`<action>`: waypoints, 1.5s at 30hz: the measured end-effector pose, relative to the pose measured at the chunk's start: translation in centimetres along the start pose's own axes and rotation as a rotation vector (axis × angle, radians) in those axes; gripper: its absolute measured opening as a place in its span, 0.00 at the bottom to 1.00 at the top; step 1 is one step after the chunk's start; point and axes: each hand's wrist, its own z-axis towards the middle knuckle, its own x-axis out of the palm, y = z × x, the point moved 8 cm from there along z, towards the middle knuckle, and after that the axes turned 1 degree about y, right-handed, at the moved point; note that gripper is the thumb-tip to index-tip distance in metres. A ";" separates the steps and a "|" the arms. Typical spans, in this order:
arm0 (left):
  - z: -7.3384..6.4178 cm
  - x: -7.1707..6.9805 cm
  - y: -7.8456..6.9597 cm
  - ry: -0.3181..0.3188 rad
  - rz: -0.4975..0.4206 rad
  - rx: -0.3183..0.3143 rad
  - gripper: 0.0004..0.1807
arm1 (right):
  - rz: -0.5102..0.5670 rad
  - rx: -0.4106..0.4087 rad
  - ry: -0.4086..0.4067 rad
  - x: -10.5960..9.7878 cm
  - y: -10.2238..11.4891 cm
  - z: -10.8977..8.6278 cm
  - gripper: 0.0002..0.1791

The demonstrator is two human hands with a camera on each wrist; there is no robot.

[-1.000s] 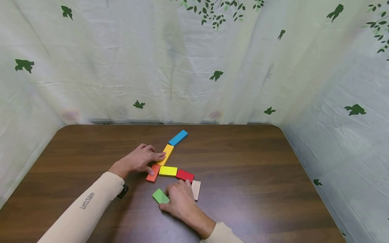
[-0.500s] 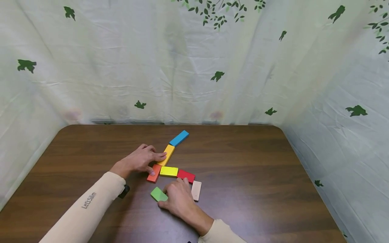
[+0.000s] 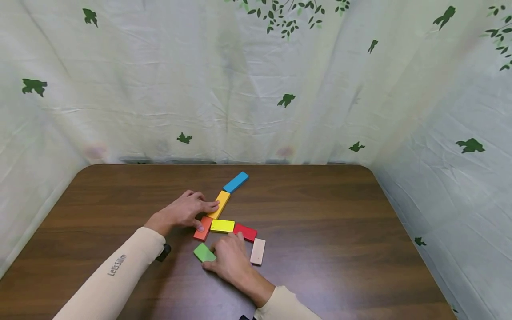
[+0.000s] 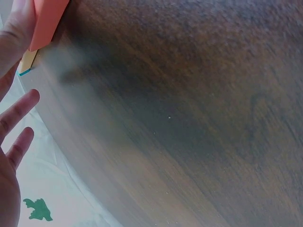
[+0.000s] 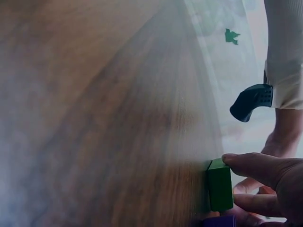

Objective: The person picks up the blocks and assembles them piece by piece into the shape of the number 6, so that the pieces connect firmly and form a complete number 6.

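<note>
My left hand (image 3: 182,211) lies over two blocks: its thumb touches the orange-red block (image 3: 202,233) and a straight finger rests on the amber block (image 3: 220,203). Between thumb and fingers, my right hand (image 3: 232,260) pinches a green block (image 3: 203,252), just below the orange-red one. In the right wrist view the same green block (image 5: 220,187) has a purple block (image 5: 221,221) beside it at the bottom edge; my right hand hides that one from the head view. The right fingertips reach up close to the yellow block (image 3: 222,226) and red block (image 3: 246,232).
A blue block (image 3: 236,182) continues the chain beyond the amber one. Below the red block lies a pale pinkish block (image 3: 258,252). The brown wooden table (image 3: 328,222) ends at a white curtain (image 3: 256,89) with green leaf prints.
My right hand has slid the green block a little left, closer to the orange-red block. The left hand stays in place on its two blocks.
</note>
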 end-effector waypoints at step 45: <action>-0.1 -0.1 0.2 -0.009 -0.050 -0.022 0.45 | 0.021 0.021 -0.014 0.6 0.3 0.9 0.14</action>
